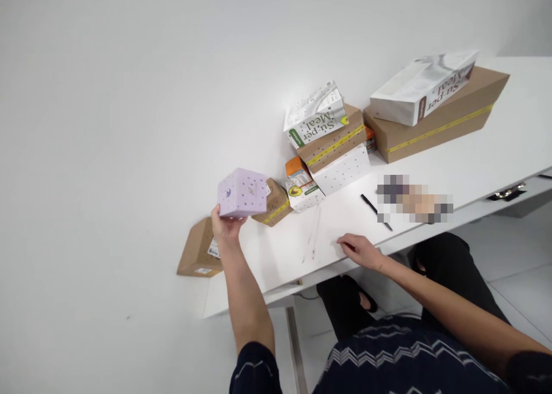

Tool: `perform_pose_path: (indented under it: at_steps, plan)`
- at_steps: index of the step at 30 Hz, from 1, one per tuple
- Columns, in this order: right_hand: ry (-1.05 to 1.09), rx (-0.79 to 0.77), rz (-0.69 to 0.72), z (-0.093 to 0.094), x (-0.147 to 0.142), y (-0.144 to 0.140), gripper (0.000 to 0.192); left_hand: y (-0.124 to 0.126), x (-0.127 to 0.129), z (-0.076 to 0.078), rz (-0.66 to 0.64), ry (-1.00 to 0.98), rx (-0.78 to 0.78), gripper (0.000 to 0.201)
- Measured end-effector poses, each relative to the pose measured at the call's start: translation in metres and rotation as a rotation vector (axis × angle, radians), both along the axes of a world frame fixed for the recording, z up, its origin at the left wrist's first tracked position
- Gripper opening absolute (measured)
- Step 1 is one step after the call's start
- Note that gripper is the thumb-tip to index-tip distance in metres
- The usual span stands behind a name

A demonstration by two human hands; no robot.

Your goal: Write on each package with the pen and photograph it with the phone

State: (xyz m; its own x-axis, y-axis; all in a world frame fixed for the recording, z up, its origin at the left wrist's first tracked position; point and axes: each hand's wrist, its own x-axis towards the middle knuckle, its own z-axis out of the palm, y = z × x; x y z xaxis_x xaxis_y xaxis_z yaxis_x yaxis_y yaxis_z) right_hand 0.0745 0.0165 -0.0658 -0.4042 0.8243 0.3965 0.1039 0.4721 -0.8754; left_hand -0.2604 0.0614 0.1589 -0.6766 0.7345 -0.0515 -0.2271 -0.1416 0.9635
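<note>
left hand (226,226) holds lilac box (242,193); right hand (361,250) on table (495,146).

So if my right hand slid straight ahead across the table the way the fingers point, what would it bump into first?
Probably nothing soon: the right hand lies flat on the white table, fingers pointing left over bare tabletop. Farther along, the left hand holding the lilac box seems nearest that line, though depth is unclear.

We see the left hand (226,226) raised on an extended bare forearm, its fingers (215,214) curled closed in a grasp from below. The right hand (361,249) lies palm down with its fingers spread flat, forearm bare, both upper arms in dark sleeves.
</note>
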Motion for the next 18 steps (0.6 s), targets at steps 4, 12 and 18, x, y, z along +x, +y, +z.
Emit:
perform_pose_path:
  at_steps: [4, 12, 18]
  plan:
    - [0.149, -0.292, -0.133, 0.009, 0.000, -0.004, 0.022, -0.028, 0.056, -0.048, -0.299, 0.053, -0.038, 0.033]
    - [0.301, -0.705, -0.291, 0.025, 0.046, -0.021, 0.044, -0.009, 0.152, -0.159, -0.463, 0.110, -0.249, 0.042]
    - [0.107, -0.573, -0.340, 0.030, 0.066, -0.025, 0.048, -0.018, 0.178, -0.176, -0.170, 0.105, -0.198, 0.052]
